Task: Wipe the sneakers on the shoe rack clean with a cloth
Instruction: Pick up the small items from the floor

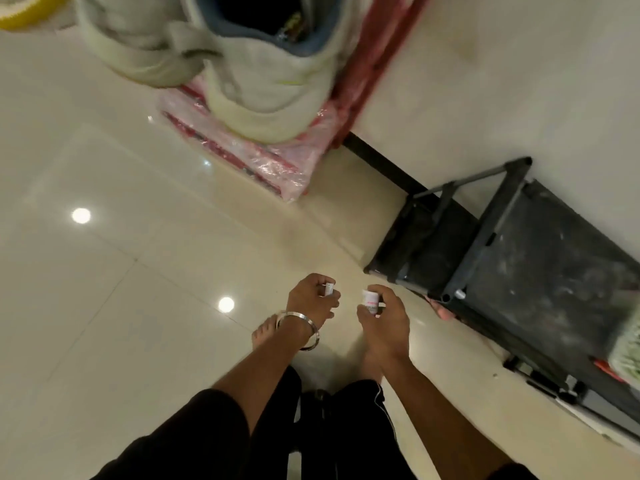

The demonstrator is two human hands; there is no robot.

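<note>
Above the glossy cream floor tiles (86, 306), a small white cylindrical bottle with a pink-printed label (370, 301) is held in the right hand (382, 322), whose fingers are curled around its body. What appears to be its small white cap (328, 289) is pinched in the curled fingers of the left hand (311, 299), which carries a silver metal bangle (301, 329) at the wrist. The two hands are held near each other but apart. What the bottle contains cannot be told; it is judged to be a cleaning product being opened or closed, so the step in hand is taken to be preparation rather than wiping. No cloth is seen in either hand.

The pair of worn off-white sneakers with blue-grey lining (242, 64) is set well away at the top of the view, resting on a pink-and-red bundle wrapped in clear plastic (263, 161) beside the wall. The black metal-framed shoe rack with dusty fabric shelves (519, 258) is placed along the wall to the right; something pale green (628, 348) is glimpsed on it at the frame edge, too cut off to identify.

The next move is judged to call for a cloth to be found and the bottle brought to it or to the sneakers.
</note>
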